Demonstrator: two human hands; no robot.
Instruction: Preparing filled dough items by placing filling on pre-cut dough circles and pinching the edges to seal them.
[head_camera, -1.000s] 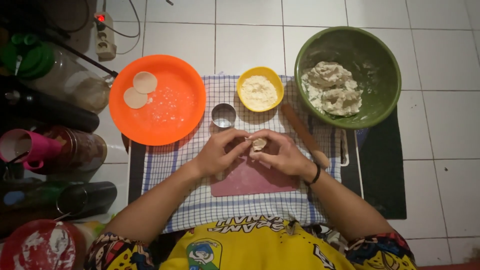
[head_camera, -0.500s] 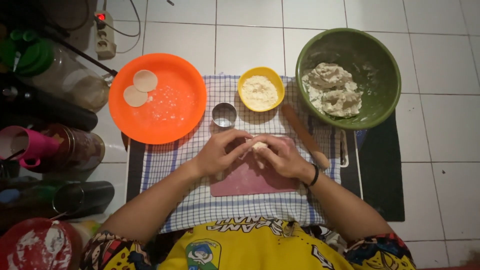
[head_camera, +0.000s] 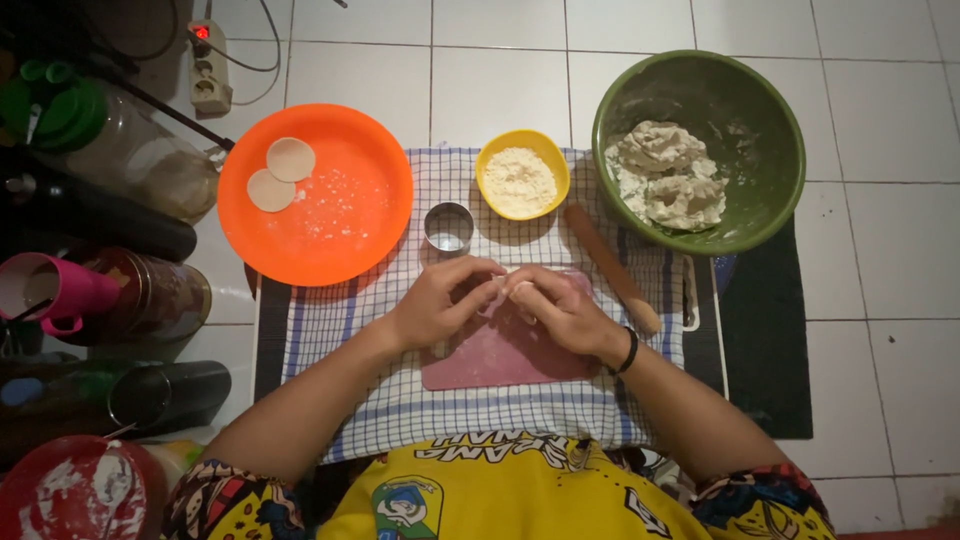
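At the centre of the head view, over the pink board: both hands meet, fingertips together.
Dough piece (head_camera: 503, 289): small pale lump, mostly hidden between the fingers, held just above the pink board (head_camera: 500, 362).
Left hand (head_camera: 440, 303): fingers curled in, pinching the dough from its 9 o'clock side.
Right hand (head_camera: 560, 310): fingers pressed on the dough from 3 o'clock; black band at the wrist.
Handling, as I judge it: soft, light, probably a bit sticky; it will dent or tear under a hard squeeze, so a light fingertip hold at the edges suits it.
Metal ring cutter (head_camera: 449, 227): at 12 o'clock from the hands, on the checked cloth (head_camera: 350, 310).
Yellow bowl (head_camera: 522, 181): flour inside, just beyond the cutter.
Rolling pin (head_camera: 612, 269): lies slanted at 2 o'clock, near the right hand.
Green bowl (head_camera: 700, 80): at 1 o'clock, holding a rough mass of dough.
Orange plate (head_camera: 340, 215): at 10 o'clock, floured, carrying two flat discs (head_camera: 281, 174) that overlap slightly.
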